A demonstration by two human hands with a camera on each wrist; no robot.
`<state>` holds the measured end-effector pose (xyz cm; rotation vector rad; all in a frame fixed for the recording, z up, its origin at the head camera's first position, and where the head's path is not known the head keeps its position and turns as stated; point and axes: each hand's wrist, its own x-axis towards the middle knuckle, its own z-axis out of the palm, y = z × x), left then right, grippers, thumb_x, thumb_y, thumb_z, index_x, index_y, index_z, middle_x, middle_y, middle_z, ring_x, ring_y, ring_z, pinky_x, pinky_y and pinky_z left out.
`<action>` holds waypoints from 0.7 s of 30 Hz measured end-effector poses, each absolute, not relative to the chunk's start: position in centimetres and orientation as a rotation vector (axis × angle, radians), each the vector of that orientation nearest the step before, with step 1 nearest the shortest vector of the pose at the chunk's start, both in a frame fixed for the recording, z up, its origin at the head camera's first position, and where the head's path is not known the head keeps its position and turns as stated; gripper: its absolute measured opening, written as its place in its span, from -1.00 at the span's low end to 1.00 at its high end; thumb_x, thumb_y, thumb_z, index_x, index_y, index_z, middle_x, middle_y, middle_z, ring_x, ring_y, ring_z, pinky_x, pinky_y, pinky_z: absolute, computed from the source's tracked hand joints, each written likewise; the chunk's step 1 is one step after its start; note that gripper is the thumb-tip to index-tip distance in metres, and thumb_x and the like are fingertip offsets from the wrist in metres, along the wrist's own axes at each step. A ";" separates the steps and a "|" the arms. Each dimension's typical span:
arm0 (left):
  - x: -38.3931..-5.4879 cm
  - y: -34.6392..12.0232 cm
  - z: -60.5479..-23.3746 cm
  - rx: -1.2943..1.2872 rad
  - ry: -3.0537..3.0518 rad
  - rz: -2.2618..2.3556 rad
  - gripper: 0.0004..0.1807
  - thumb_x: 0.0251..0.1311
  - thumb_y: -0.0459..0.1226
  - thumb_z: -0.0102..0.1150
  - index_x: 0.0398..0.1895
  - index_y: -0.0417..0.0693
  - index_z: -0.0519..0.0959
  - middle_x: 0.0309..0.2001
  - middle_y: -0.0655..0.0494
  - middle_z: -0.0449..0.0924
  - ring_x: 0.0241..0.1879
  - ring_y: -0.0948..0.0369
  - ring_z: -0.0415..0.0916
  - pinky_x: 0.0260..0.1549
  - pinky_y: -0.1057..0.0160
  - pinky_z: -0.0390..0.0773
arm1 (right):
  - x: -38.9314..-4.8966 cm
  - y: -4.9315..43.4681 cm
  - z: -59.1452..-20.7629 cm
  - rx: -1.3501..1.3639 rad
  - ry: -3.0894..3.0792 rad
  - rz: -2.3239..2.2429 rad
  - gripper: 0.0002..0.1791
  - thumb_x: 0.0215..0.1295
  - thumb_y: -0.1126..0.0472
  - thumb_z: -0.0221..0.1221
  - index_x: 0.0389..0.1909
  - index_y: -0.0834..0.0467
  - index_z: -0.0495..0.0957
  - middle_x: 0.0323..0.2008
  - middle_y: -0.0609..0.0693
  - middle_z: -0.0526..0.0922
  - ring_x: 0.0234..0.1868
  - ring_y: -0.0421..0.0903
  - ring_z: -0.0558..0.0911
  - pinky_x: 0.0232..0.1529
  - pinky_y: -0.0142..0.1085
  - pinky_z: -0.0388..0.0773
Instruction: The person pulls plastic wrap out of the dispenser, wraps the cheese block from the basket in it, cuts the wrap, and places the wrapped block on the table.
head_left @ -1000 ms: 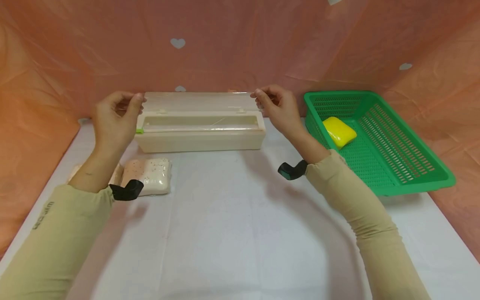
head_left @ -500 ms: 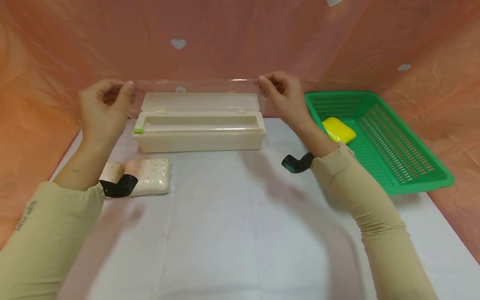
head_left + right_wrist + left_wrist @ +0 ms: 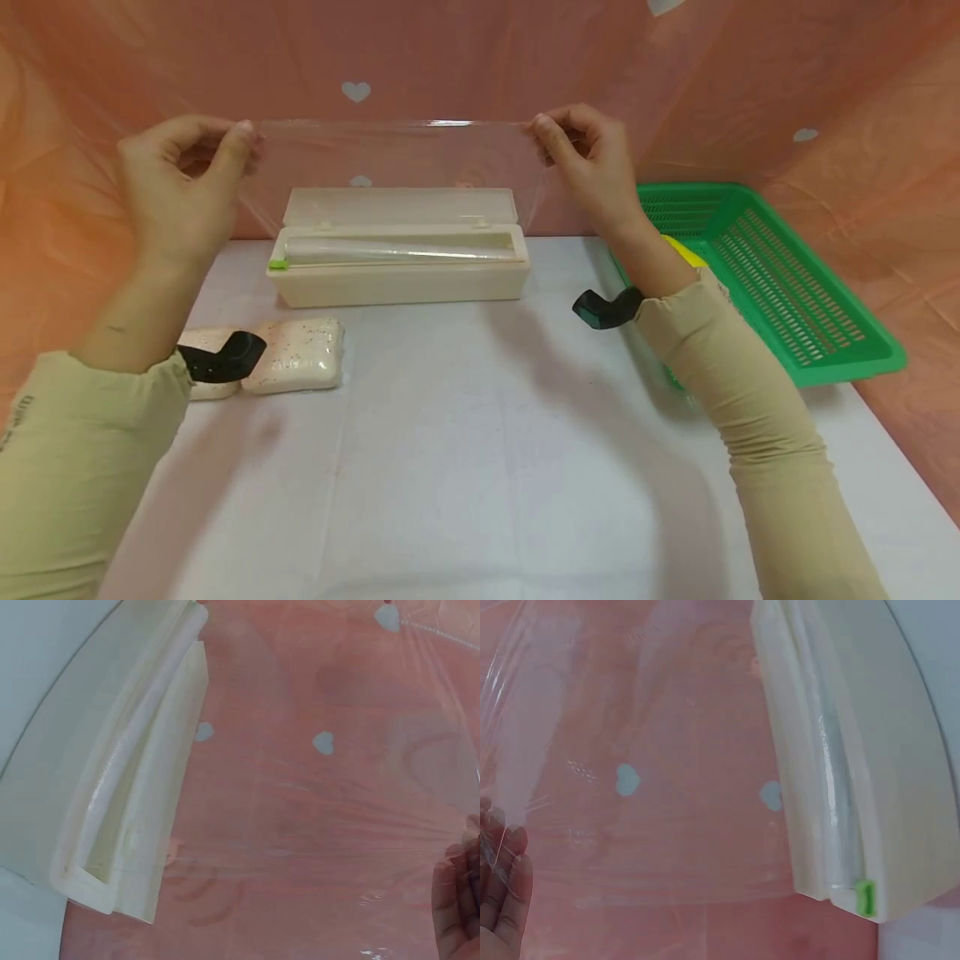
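A sheet of clear plastic wrap stretches between my two hands, rising from a roll inside a cream dispenser box. My left hand pinches the sheet's left corner between thumb and fingers. At the right corner, my right hand pinches it the same way. The box's lid stands raised at the back, and a green slider sits at the left end of its front edge. In both wrist views the transparent film spans the space between fingers and box.
Two wrapped speckled pale blocks lie at the left, partly behind my left wrist. A green basket stands at the right with a yellow packet in it, mostly behind my right forearm. An orange sheet with hearts hangs behind.
Both hands have risen and spread slightly apart, drawing a longer length of wrap up from the roll. The box has stayed in place, and the roll now shows tilted in it.
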<state>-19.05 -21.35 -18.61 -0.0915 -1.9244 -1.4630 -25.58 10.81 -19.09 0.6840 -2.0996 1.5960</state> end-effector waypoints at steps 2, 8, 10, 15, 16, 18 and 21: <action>-19.0 -21.3 -18.3 -0.095 -1.918 -1.476 -0.87 0.17 -0.34 0.26 -0.51 0.00 0.71 -0.58 0.45 0.64 -0.57 0.46 0.55 -0.42 0.55 0.48 | -25.6 10.8 -18.8 0.688 -2.080 1.603 -0.81 0.33 0.32 0.14 -0.29 0.39 0.65 -0.49 -0.20 0.61 -0.47 -0.21 0.48 -0.34 -0.44 0.47; -18.9 -21.5 -17.9 -0.117 -1.890 -1.503 -0.87 0.16 -0.35 0.27 -0.50 -0.01 0.71 -0.56 0.43 0.66 -0.56 0.45 0.56 -0.41 0.56 0.47 | -25.8 10.8 -18.6 0.767 -2.014 1.579 -0.79 0.34 0.34 0.13 -0.31 0.45 0.63 -0.50 -0.24 0.60 -0.49 -0.21 0.48 -0.36 -0.42 0.48; -18.8 -21.5 -17.9 -0.127 -1.895 -1.467 -0.84 0.17 -0.34 0.26 -0.52 0.06 0.70 -0.56 0.46 0.65 -0.56 0.46 0.55 -0.41 0.55 0.47 | -25.9 10.8 -18.4 0.787 -1.992 1.576 -0.79 0.34 0.35 0.12 -0.31 0.47 0.62 -0.51 -0.26 0.60 -0.49 -0.21 0.49 -0.36 -0.42 0.48; -18.7 -21.4 -17.4 -0.112 -1.898 -1.435 -0.85 0.18 -0.32 0.27 -0.51 0.07 0.71 -0.56 0.47 0.64 -0.56 0.46 0.54 -0.40 0.54 0.46 | -25.8 10.8 -17.8 0.795 -1.967 1.568 -0.80 0.34 0.37 0.12 -0.33 0.46 0.62 -0.53 -0.28 0.60 -0.51 -0.25 0.50 -0.37 -0.44 0.50; -18.7 -21.4 -17.2 -0.106 -1.894 -1.444 -0.88 0.17 -0.31 0.27 -0.49 0.02 0.72 -0.56 0.46 0.65 -0.56 0.46 0.54 -0.39 0.55 0.46 | -25.8 10.8 -17.6 0.792 -1.967 1.566 -0.80 0.34 0.37 0.12 -0.34 0.45 0.63 -0.52 -0.27 0.60 -0.51 -0.25 0.50 -0.36 -0.44 0.50; -18.6 -21.4 -16.9 -0.106 -1.884 -1.453 -0.90 0.17 -0.31 0.28 -0.47 -0.04 0.73 -0.56 0.45 0.65 -0.56 0.45 0.54 -0.39 0.55 0.45 | -25.6 10.8 -17.3 0.780 -1.969 1.564 -0.81 0.34 0.36 0.13 -0.35 0.41 0.64 -0.52 -0.25 0.61 -0.50 -0.25 0.50 -0.35 -0.43 0.50; -18.4 -21.4 -16.6 -0.118 -1.861 -1.460 -0.90 0.16 -0.31 0.29 -0.45 -0.11 0.73 -0.56 0.44 0.65 -0.56 0.44 0.54 -0.39 0.56 0.45 | -25.4 10.8 -16.8 0.783 -1.963 1.544 -0.81 0.34 0.36 0.13 -0.36 0.38 0.65 -0.51 -0.21 0.62 -0.49 -0.23 0.50 -0.34 -0.43 0.50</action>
